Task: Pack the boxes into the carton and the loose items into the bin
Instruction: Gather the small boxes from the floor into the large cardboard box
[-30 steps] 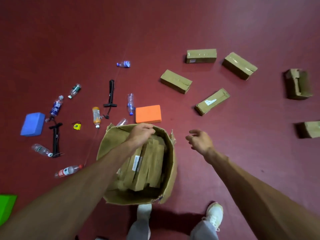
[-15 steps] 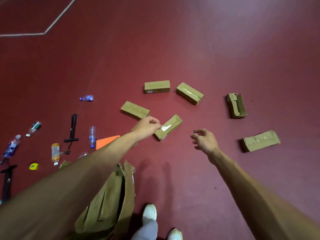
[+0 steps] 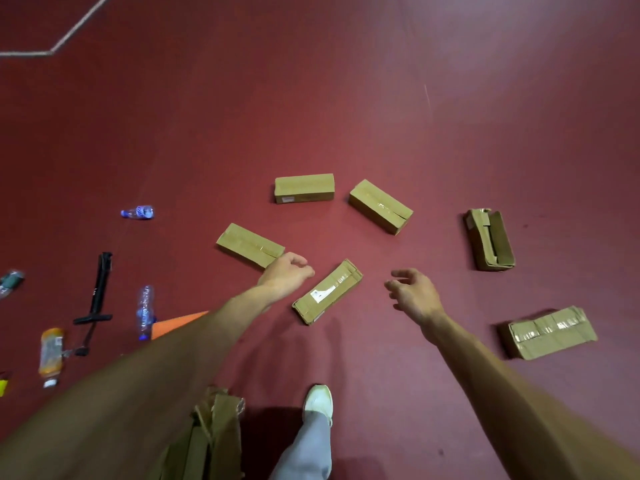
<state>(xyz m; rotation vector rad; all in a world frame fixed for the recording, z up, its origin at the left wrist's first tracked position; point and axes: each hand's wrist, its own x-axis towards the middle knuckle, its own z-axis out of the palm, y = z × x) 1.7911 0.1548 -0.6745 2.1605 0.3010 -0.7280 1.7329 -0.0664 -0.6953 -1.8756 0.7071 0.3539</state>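
Observation:
Several brown cardboard boxes lie on the red floor. The nearest, a labelled box, lies between my hands. My left hand hovers at its left, fingers loosely curled, holding nothing, and overlaps the corner of another box. My right hand is open to the right of the labelled box. Further boxes lie at the back, back right, right and near right. The carton with boxes inside shows at the bottom edge under my left arm.
Loose items lie at the left: bottles, a black pump, an orange block partly under my arm. My shoe and trouser leg stand at bottom centre. A white line crosses the far left floor.
My left hand left the carton and reached forward to the labelled box. The view swung forward and right, so the carton dropped to the bottom edge. My right hand stayed open.

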